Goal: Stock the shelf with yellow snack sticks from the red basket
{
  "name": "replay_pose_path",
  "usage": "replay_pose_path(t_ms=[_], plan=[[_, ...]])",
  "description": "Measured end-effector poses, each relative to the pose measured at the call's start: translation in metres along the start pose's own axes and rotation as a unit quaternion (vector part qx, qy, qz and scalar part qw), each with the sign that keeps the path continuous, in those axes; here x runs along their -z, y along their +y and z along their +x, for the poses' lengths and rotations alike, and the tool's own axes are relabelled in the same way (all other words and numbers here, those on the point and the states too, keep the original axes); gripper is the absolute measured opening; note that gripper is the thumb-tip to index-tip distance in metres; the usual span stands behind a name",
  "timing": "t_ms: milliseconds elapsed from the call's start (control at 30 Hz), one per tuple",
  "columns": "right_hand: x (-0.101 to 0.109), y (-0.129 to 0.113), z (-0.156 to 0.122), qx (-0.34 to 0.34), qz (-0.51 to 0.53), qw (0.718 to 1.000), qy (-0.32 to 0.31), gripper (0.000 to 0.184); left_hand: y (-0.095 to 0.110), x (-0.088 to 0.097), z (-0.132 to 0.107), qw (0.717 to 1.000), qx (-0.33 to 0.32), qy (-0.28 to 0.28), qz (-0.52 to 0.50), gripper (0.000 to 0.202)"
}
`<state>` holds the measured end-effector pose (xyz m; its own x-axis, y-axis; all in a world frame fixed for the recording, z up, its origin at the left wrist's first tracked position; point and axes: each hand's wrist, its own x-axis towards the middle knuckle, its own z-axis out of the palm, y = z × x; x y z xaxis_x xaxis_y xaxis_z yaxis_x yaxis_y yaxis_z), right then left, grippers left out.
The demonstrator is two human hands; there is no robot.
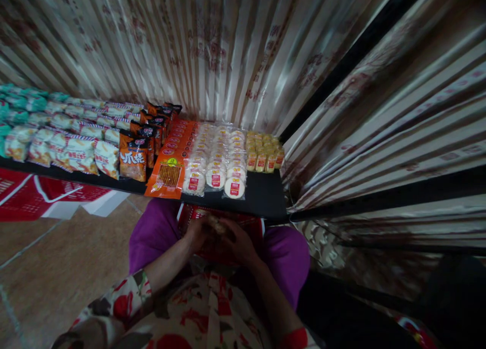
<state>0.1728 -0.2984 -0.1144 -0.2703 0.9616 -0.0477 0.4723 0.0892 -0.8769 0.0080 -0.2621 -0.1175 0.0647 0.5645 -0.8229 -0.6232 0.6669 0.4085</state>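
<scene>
A small brown lump between two hands

The small tan-brown lumpy thing [217, 225] is held over the red box with white edges [253, 223], between the knees. The left hand [198, 234] and right hand [240, 241] bend their fingers around its sides. It is too dark to tell how tight they squeeze. It looks light and maybe crumbly, so hold it gently by both sides. I can't tell if it is slippery.

The long black table [266, 193] is just ahead. On it sit flat orange packets [167, 176], clear packets of round white cakes [215, 178] and little yellow packets [261, 159]. A shiny striped curtain [228, 45] hangs behind. The floor of brown tiles [96, 250] shows on the left, and the room is dim.
</scene>
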Motion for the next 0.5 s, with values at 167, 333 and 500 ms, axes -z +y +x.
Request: replay_pose_path(t_ms=[167, 333, 500], plan=[[0.012, -0.005, -0.003, 0.012, 0.01, 1.0, -0.002, 0.041, 0.003, -0.001, -0.013, 0.999, 0.043, -0.005, -0.006, 0.011], [0.025, -0.01, -0.006, -0.005, 0.033, 0.999, -0.013, 0.037, 0.004, -0.002, -0.025, 0.999, 0.039, -0.033, 0.016, 0.012], [0.036, -0.011, -0.007, -0.004, 0.037, 0.999, -0.005, 0.034, 0.004, -0.006, -0.035, 0.995, 0.031, -0.087, 0.029, 0.014]])
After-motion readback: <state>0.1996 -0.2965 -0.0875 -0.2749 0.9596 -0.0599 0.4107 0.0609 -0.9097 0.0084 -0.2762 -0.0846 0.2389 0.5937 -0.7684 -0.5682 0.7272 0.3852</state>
